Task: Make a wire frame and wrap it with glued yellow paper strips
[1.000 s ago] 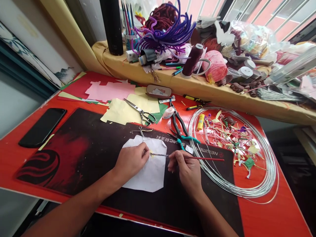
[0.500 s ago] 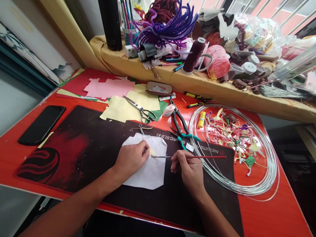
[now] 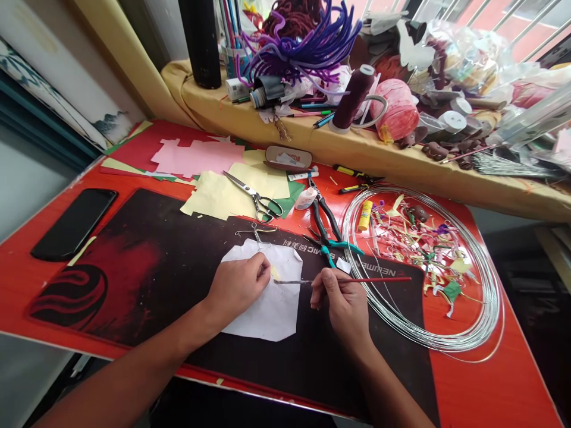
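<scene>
Underneath, dark mat (image 3: 147,267) on red table (image 3: 499,386).

A red table (image 3: 486,386) carries a dark mat (image 3: 147,267), phone (image 3: 74,223), wire coil (image 3: 423,267) (scraps inside) and coloured papers (image 3: 200,160).

Small yellow piece (image 3: 275,273) under left hand (image 3: 236,285) mostly hidden; brush (image 3: 352,280) tip blurred.
</scene>
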`<state>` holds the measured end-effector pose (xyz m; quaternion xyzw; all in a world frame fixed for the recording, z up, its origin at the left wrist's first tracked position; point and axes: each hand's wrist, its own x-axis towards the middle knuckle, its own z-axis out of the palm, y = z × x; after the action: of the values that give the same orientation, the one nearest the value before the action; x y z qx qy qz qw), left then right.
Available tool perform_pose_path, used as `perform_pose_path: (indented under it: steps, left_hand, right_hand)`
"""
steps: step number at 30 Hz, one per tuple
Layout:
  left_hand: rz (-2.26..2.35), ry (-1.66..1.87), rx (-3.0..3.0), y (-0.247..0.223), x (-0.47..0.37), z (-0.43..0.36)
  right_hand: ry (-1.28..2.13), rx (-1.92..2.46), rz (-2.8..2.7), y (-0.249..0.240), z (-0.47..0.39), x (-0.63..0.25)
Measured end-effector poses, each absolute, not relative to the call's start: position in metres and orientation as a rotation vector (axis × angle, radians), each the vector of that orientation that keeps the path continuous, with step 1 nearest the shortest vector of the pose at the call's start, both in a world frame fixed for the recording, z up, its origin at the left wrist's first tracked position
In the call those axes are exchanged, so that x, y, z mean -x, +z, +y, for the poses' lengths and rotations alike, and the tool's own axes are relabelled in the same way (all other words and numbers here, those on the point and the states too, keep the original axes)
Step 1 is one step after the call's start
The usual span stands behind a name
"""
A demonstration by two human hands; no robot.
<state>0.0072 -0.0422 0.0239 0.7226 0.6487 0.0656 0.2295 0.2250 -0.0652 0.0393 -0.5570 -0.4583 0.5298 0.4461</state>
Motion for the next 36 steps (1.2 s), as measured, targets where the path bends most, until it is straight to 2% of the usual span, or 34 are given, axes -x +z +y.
perform_pose_path:
  steps: [36]
  left_hand:
    - [1.779, 0.156, -1.968, 0.0235, -0.0059, -0.0414]
  right_hand:
    - [1.285, 1.351, -1.175, 0.0445, -0.0637, -0.2247]
